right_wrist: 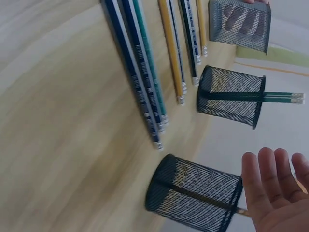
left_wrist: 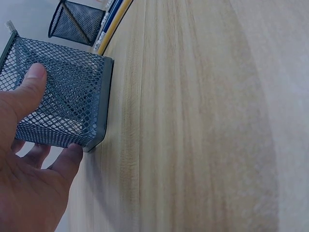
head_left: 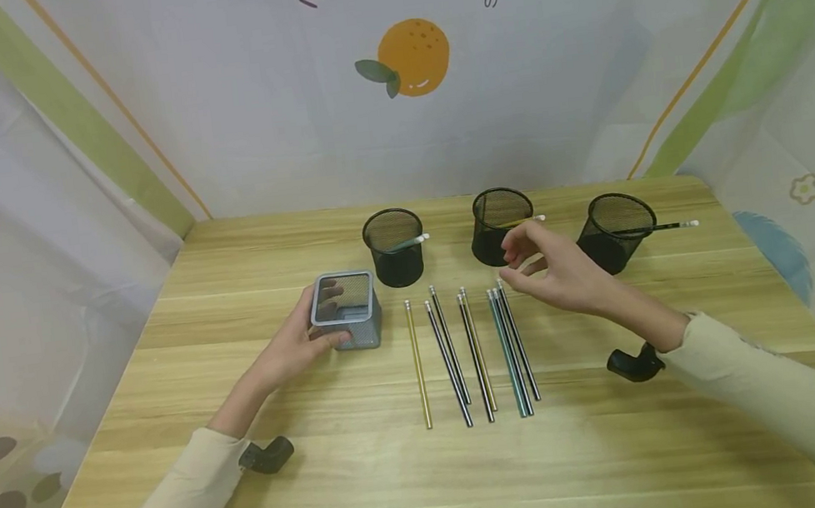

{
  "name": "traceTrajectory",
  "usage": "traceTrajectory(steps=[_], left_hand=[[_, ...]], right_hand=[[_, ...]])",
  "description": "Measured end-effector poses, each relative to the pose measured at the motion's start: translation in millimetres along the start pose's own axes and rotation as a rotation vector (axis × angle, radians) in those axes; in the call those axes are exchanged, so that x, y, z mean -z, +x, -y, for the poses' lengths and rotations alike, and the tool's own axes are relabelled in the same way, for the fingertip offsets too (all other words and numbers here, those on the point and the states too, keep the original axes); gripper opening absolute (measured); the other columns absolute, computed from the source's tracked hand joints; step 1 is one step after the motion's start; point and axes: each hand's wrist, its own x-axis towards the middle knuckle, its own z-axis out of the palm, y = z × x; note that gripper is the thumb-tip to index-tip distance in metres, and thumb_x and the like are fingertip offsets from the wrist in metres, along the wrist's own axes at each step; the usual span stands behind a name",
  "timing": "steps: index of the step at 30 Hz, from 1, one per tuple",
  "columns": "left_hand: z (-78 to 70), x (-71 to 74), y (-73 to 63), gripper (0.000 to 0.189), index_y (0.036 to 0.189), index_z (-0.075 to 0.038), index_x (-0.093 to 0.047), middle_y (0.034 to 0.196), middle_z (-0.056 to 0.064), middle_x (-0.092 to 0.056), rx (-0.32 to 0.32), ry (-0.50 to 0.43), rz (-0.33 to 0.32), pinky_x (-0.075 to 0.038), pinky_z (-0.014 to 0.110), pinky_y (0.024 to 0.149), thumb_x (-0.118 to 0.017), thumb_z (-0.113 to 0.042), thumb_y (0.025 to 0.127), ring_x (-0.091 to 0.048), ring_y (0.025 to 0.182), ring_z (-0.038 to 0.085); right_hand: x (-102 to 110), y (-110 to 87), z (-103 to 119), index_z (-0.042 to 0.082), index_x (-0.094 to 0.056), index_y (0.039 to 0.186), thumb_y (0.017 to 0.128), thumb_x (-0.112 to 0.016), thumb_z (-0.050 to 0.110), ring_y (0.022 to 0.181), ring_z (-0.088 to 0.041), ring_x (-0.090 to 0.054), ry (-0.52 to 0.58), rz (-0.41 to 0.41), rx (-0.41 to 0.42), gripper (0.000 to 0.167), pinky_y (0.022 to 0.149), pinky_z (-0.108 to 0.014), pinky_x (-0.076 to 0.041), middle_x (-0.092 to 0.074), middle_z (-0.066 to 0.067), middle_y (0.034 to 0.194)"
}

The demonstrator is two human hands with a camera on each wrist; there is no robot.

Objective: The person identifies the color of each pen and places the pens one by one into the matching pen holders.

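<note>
Across the middle of the wood-grain surface (head_left: 373, 484), loose pencils (head_left: 475, 355) lie side by side, eraser ends away from the person, long axes running toward the body. Rightmost cluster: one teal pencil (head_left: 506, 356) and two dark ones, close together.

Right hand (head_left: 556, 266) is nearer to these. Fingers bent, thumb apart from them, nothing held. From the fingertips, the outer dark pencil (head_left: 519, 342) lies slightly left and toward the person, eraser end closest, shaft slanting a little right at its near end. Judged the key relation: that end against the thumb and fingers. Head view puts them almost together; right wrist view shows fingers and pencils apart.

Left hand (head_left: 293, 347) grips a grey square mesh holder (head_left: 366, 336), mouth up, left of the pencils; thumb on the near wall, fingers round the far side. Whether its base touches the surface, cannot tell.

Behind: left cup (head_left: 399, 267), middle cup (head_left: 488, 243), right cup (head_left: 601, 253), all black mesh, each with pencil ends protruding.
</note>
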Motion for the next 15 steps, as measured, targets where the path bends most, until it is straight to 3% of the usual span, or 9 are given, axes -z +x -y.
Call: traceTrajectory(steps=[7, 15], left_hand=[[-0.7, -0.2, 0.6, 0.082, 0.156, -0.003, -0.022, 0.156, 0.023, -0.031, 0.007, 0.005, 0.001, -0.035, 0.06, 0.112, -0.072, 0.005, 0.092, -0.031, 0.143, 0.045], [-0.7, 0.1, 0.6, 0.082, 0.156, -0.004, -0.022, 0.156, 0.023, -0.031, 0.016, 0.004, -0.002, -0.037, 0.057, 0.112, -0.071, 0.006, 0.092, -0.032, 0.142, 0.044]], right_hand=[[2, -5.7, -19, 0.0, -0.055, 0.114, 0.098, -0.068, 0.012, 0.094, -0.023, -0.064, -0.016, 0.017, -0.106, 0.024, 0.078, -0.04, -0.062, -0.061, -0.012, 0.105], [0, -12.6, -32, -0.004, -0.057, 0.116, 0.098, -0.068, 0.018, 0.094, -0.027, -0.065, -0.065, 0.057, -0.225, 0.031, 0.079, -0.041, -0.06, -0.064, -0.013, 0.105]])
